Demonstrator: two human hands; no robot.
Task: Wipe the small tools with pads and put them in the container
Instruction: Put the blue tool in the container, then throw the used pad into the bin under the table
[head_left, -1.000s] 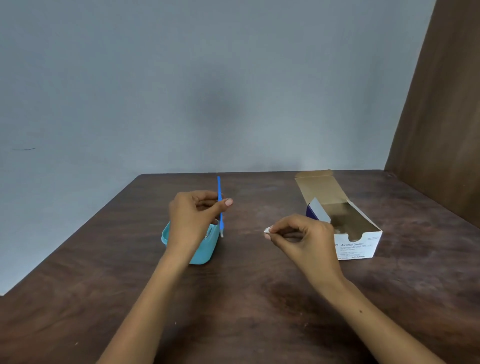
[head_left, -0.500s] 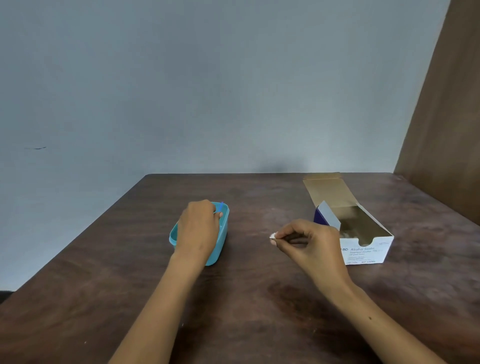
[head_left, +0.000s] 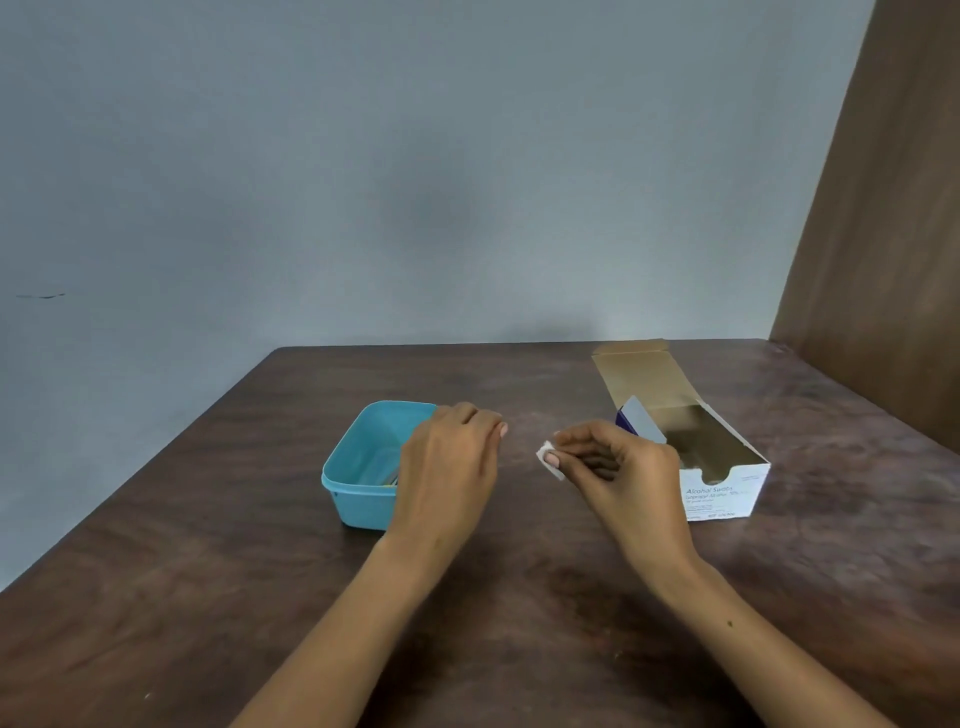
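A teal plastic container (head_left: 358, 457) stands left of centre on the brown table (head_left: 260, 571). Small tools lie inside it, partly hidden behind my left hand (head_left: 447, 462). That hand hovers over the container's right rim with loosely bent fingers and holds nothing. My right hand (head_left: 618, 478) is just right of centre and pinches a small white pad (head_left: 549, 459) between thumb and fingertips. The two hands are a short gap apart.
An open white box of alcohol swabs (head_left: 722, 493) lies to the right of my right hand, its flap folded back. A brown wooden panel (head_left: 883, 260) rises at the far right. A grey wall stands behind the table.
My left hand held a blue stick-like tool upright, lowered it into the container and let go. It now hovers empty at the container's right rim. The right hand keeps pinching the pad.
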